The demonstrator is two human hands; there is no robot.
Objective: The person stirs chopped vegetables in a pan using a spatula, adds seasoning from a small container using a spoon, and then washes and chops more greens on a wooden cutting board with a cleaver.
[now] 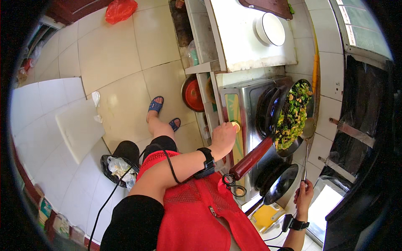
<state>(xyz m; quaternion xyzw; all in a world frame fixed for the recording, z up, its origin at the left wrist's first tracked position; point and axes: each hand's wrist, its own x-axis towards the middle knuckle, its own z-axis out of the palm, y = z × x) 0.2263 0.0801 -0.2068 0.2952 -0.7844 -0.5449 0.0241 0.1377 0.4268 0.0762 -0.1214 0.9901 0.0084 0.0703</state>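
Observation:
My left hand (224, 138) is closed round a pale round knob (236, 126) on the front of the gas stove (247, 104). My right hand (304, 195) grips the long metal handle of a spatula (305, 168), whose blade (309, 128) rests at the wok's right rim. The dark wok (296, 144) sits tilted on the far burner and holds chopped green vegetables with light brown bits (293, 117). Its dark red handle (253, 159) points toward me, between my two hands. A bluish glow shows at the burner beside the wok.
A smaller black pan (280, 184) stands on the nearer burner. A white bowl (271, 29) is on the white counter, by a brown board (270, 6). Below sits a red basin (193, 93). A lined bin (119, 167) and red plastic bag (120, 11) are on the floor.

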